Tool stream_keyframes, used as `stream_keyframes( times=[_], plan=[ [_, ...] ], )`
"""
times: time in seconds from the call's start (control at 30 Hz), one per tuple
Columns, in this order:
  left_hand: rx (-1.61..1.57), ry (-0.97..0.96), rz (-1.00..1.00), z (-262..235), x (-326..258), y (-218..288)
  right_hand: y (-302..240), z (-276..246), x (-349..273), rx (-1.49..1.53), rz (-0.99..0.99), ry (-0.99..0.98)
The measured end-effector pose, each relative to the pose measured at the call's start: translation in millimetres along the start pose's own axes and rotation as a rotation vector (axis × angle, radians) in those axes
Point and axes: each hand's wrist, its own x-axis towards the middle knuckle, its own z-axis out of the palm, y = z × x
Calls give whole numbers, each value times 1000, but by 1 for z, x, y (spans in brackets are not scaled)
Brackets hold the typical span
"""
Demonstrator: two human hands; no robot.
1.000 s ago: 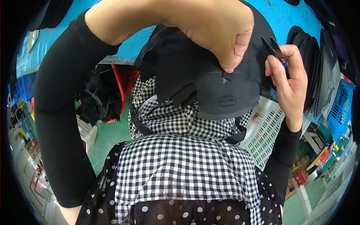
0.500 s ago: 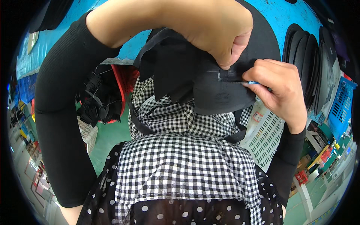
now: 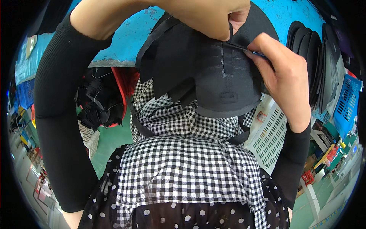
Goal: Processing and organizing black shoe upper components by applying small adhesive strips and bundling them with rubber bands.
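Note:
A large black panel [image 3: 240,93] with rounded ends lies over the edge of the blue table and my lap. A narrow black strip [image 3: 228,63] runs along it beside stitched lines and a pale frayed line. My left hand [image 3: 213,17] reaches over the panel from above, its fingers closed in a pinch at the strip's far end. My right hand [image 3: 284,72] is closed on a thin tool [image 3: 259,54] with a bluish handle, whose dark tip points at the strip beside my left fingertips. Its exact kind cannot be made out. Ragged black fabric [image 3: 167,72] hangs at the panel's left side.
The blue table [image 3: 122,49] spans the far side. Black rounded pieces [image 3: 305,45] are stacked at its right. A red bin [image 3: 121,87] with black scraps [image 3: 95,99] stands below left. A white perforated basket [image 3: 268,131] is near my right forearm, a blue basket [image 3: 347,101] farther right.
Both hands have moved away from me along the panel, to the strip's far end. More of the strip and the stitched lines now shows.

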Motion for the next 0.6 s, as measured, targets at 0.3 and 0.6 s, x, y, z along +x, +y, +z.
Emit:
stream_keyframes(
  times=[0.3,0.6],
  plan=[
    [-18,-33,25,-4,0,-5,4,-10,2,176,152,-80],
    [-86,186,261,16,-11,-19,1,-15,4,248,189,-50]
  ],
)
